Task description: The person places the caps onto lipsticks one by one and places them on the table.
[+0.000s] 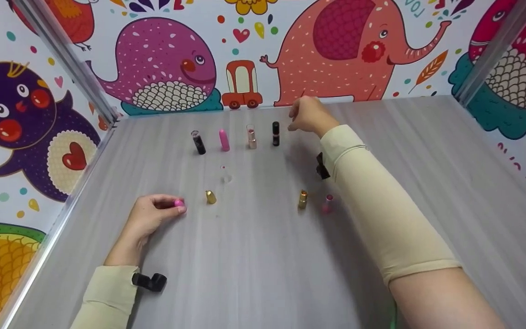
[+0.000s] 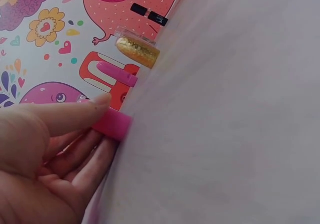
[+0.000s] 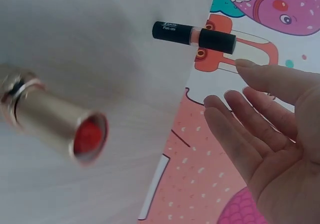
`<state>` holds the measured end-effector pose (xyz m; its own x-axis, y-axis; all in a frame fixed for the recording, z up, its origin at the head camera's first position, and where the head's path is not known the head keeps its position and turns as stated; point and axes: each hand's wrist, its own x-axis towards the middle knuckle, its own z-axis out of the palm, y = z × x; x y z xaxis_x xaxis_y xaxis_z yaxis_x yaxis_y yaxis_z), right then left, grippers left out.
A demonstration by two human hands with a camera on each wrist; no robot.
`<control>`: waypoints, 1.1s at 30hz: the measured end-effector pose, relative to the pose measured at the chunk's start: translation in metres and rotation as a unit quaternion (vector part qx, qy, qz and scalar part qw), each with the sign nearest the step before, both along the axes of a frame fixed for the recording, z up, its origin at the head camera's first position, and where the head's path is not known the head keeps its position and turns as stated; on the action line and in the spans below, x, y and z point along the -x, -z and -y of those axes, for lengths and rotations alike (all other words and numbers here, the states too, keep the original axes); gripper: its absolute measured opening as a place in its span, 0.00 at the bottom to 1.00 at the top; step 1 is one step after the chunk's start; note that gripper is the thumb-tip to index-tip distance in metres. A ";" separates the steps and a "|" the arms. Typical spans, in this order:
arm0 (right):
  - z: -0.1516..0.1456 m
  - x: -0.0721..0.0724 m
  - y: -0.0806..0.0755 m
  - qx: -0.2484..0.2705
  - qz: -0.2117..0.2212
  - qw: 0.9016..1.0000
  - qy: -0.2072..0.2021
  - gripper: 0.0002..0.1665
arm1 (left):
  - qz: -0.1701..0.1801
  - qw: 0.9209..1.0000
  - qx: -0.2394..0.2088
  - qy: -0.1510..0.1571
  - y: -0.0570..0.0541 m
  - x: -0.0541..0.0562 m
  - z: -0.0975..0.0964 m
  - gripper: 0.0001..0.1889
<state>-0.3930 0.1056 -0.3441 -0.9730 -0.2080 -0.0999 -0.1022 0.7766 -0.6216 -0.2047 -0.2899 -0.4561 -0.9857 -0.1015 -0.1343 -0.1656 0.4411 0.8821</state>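
On the far part of the counter (image 1: pixel 254 256), four lipstick tubes (image 1: pixel 224 140) stand lined up, which I judge done; the gold lipstick (image 1: pixel 302 200) and pink lipstick (image 1: pixel 327 204), uncapped and nearer, seem left. My left fingers (image 2: pixel 97 166) pinch what seems a pink cap (image 1: pixel 179 203); my right fingers (image 3: pixel 231 139) are apart and empty near the black tube (image 1: pixel 276 134), whose white lettering shows in the right wrist view, not the head view.

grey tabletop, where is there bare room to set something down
Between the left wrist camera and right sleeve, in front of the gold cap and gold lipstick; also right of that sleeve. Crowded: the back row, from clear-topped black tube to black lipstick.
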 end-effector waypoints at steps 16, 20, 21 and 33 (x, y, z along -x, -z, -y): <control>-0.018 -0.034 -0.022 0.014 -0.080 0.992 -0.100 0.15 | 0.003 1.000 -0.009 -0.001 0.001 -0.003 0.005 0.20; -0.032 -0.050 -0.020 0.028 -0.103 0.989 -0.107 0.16 | -0.002 1.000 -0.013 0.002 0.002 -0.002 0.004 0.20; -0.036 -0.054 -0.019 0.031 -0.109 0.988 -0.110 0.16 | -0.004 1.000 -0.016 0.003 0.002 -0.002 0.004 0.20; -0.082 -0.109 0.014 0.077 -0.104 0.987 -0.093 0.17 | -0.004 1.000 -0.024 0.008 0.001 0.000 0.001 0.19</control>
